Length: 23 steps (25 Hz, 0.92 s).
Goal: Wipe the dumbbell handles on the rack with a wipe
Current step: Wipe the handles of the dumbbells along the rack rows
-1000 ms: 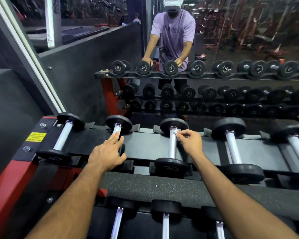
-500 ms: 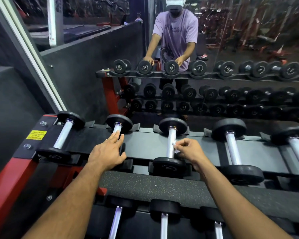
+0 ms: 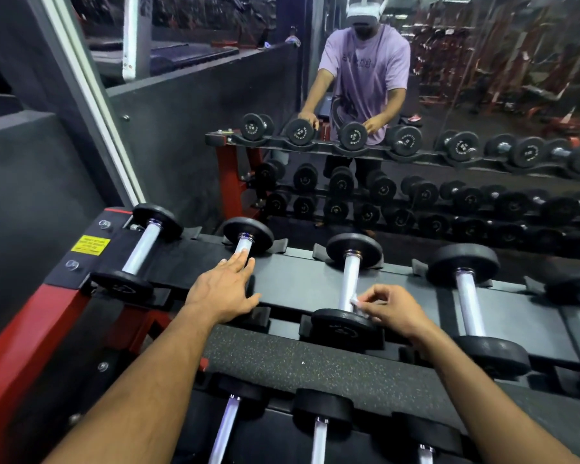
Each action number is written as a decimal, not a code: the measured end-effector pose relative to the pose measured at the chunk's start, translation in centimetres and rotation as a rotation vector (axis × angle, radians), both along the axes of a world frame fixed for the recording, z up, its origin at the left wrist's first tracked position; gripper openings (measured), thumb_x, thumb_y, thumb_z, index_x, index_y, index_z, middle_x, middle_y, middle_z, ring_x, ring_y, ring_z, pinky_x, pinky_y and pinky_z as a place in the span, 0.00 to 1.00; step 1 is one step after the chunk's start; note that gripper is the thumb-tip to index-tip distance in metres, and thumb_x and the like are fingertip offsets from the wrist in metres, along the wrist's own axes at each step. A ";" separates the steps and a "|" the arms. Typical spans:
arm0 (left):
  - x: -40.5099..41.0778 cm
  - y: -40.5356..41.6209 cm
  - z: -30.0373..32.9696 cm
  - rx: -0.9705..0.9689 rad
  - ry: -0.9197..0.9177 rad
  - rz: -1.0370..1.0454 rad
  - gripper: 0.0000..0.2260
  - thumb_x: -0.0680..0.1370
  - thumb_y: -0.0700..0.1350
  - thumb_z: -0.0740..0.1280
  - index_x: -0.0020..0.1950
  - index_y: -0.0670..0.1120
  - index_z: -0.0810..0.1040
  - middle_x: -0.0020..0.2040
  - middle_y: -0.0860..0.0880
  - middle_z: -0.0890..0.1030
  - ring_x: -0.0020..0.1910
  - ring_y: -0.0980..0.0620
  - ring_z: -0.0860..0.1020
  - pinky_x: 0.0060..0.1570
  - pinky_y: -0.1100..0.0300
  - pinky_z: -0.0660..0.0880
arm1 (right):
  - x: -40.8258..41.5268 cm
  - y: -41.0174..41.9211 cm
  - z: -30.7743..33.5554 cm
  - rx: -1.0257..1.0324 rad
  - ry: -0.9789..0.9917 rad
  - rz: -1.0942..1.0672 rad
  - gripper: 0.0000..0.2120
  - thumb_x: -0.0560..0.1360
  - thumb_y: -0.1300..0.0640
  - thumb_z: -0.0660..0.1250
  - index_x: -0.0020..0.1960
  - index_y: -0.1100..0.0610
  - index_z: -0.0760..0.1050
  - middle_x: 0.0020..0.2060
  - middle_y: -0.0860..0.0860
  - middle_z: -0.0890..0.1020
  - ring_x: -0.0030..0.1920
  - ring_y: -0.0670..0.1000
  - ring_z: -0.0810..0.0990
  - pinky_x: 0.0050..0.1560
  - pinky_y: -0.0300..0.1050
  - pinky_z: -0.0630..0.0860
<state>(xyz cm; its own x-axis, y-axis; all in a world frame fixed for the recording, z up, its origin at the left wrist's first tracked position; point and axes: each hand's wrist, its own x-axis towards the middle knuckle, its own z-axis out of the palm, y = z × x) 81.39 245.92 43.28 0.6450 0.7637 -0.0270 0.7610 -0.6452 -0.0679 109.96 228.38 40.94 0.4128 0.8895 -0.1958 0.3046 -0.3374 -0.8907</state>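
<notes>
Five dumbbells sit along the top tier of the rack (image 3: 188, 259) in front of me, running from the left of the frame to the right edge, and three more handles show on the tier below at the bottom of the frame. There are two hands, both mine, and one wipe.

My right hand (image 3: 394, 311) sits right of centre, fingers curled, pinching the small white wipe (image 3: 358, 302) against the near end of the third dumbbell's handle (image 3: 349, 283), just above its front weight plate (image 3: 344, 326). The wipe is at my fingertips, touching the right side of the shiny bar.

My left hand (image 3: 223, 294) lies left of centre, open and flat, fingers straight, resting on the second dumbbell (image 3: 246, 236); the fingertips reach the far end of its handle, just below the rear plate. It holds nothing.

A yellow label (image 3: 90, 245) is stuck on the rack's left end. In the upper half of the frame a mirror (image 3: 482, 95) shows the rack's dumbbells and a person in a lilac shirt.
</notes>
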 end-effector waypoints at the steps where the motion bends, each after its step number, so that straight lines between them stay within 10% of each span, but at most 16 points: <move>1: 0.0 0.1 0.1 -0.003 0.007 -0.004 0.37 0.79 0.67 0.59 0.82 0.52 0.51 0.83 0.54 0.43 0.79 0.46 0.58 0.68 0.49 0.69 | 0.5 0.0 0.5 0.012 -0.154 0.013 0.06 0.72 0.57 0.75 0.41 0.57 0.79 0.34 0.48 0.84 0.34 0.45 0.80 0.38 0.42 0.79; 9: 0.2 -0.3 0.6 -0.013 0.007 -0.026 0.40 0.78 0.67 0.60 0.82 0.50 0.50 0.82 0.54 0.39 0.79 0.54 0.59 0.63 0.50 0.73 | 1.4 7.6 3.8 0.297 -1.400 0.659 0.09 0.71 0.66 0.67 0.44 0.54 0.71 0.41 0.50 0.75 0.43 0.53 0.75 0.43 0.48 0.75; 16: -0.2 -0.2 0.9 -0.021 -0.009 -0.022 0.38 0.78 0.66 0.60 0.82 0.51 0.51 0.82 0.55 0.41 0.78 0.55 0.60 0.61 0.50 0.74 | 0.9 9.0 4.0 -0.028 -1.544 0.941 0.09 0.77 0.62 0.62 0.54 0.54 0.77 0.47 0.51 0.79 0.46 0.56 0.78 0.50 0.50 0.74; 23: -0.2 0.1 0.5 -0.003 -0.003 -0.027 0.38 0.78 0.67 0.59 0.82 0.52 0.51 0.82 0.55 0.41 0.78 0.55 0.61 0.61 0.49 0.75 | -1.5 6.8 4.7 -0.289 -1.164 1.105 0.13 0.77 0.62 0.60 0.56 0.52 0.79 0.54 0.50 0.82 0.55 0.53 0.78 0.55 0.48 0.74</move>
<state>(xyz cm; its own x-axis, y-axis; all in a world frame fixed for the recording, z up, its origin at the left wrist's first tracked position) 81.19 246.02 43.77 0.6656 0.7458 -0.0267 0.7434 -0.6658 -0.0638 108.49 235.21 45.62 -0.3292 0.8273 -0.4551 0.9228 0.3840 0.0305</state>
